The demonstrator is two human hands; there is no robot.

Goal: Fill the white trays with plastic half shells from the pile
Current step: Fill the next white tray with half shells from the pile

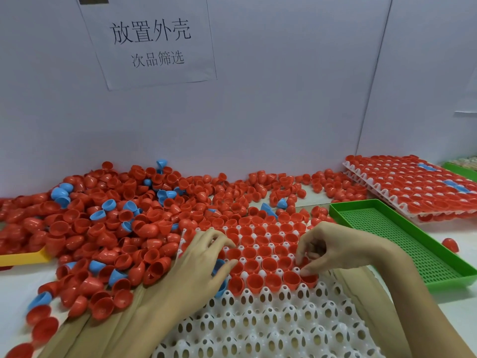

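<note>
A white tray with egg-shaped cells lies in front of me; its far rows hold red half shells, and the near rows show bare cells. A big pile of red and some blue half shells spreads over the table to the left and behind. My left hand rests at the tray's left edge with a blue half shell under its fingers. My right hand pinches a red half shell at the right end of the nearest filled row.
An empty green mesh tray sits to the right. Behind it stand stacked white trays full of red shells. A yellow tray pokes out at the left. A lone red shell lies at far right. A white wall with a paper sign closes the back.
</note>
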